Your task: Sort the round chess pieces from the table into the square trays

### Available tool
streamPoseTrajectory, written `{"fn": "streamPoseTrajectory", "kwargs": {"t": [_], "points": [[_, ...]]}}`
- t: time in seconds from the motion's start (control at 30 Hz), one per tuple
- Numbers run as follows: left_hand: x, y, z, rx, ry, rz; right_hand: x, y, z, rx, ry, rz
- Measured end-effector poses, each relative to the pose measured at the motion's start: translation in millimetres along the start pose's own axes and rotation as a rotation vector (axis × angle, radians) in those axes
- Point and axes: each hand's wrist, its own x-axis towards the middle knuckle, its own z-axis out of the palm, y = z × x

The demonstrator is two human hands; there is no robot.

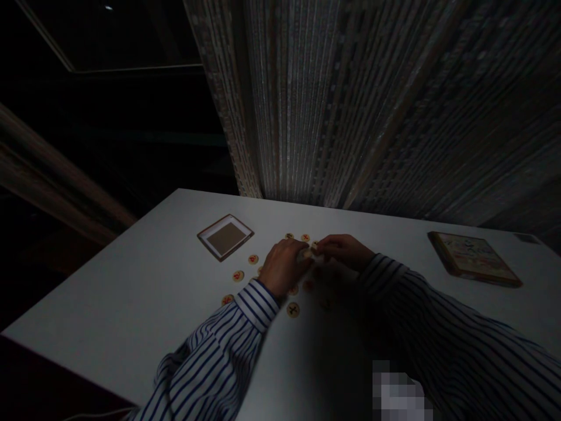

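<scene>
Several round wooden pieces with red or dark characters lie scattered on the white table (175, 280). My left hand (284, 266) is curled near the middle of them, with a pale round piece (307, 254) between its thumb and fingers. Close on its right, my right hand (344, 250) has its fingertips together at another piece (315, 245). A dark-marked piece (293, 310) lies in front of my left hand, and red-marked pieces (253, 259) lie to its left. Shadow dims the pieces below my right hand.
An open shallow box or lid (225, 237) rests at the table's back left. On the right lies a flat box with a printed cover (477, 258), and a small dark card (526, 238) beyond it. A bead or string curtain (298, 105) hangs behind the table.
</scene>
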Motion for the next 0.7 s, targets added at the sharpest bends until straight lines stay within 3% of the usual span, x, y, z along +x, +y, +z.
{"fn": "streamPoseTrajectory", "kwargs": {"t": [0.13,0.27,0.37,0.5,0.6,0.7], "points": [[-1,6,-0.1,-0.058,0.057,0.024,-5,-6,0,0.423,-0.047,0.035],[-3,3,-10.6,-0.010,0.031,0.007,-3,-12,5,0.435,-0.080,0.016],[-1,-14,-24.8,0.065,-0.028,-0.039,3,-15,8,0.274,-0.050,-0.037],[5,-47,-41.3,0.235,-0.134,-0.135,8,-17,13,-0.194,0.021,-0.075],[10,-63,-46.2,0.305,-0.228,-0.196,10,-24,20,-0.465,-0.033,-0.158],[12,-69,-46.2,0.322,-0.251,-0.236,13,-38,33,-0.616,-0.093,-0.267]]}}
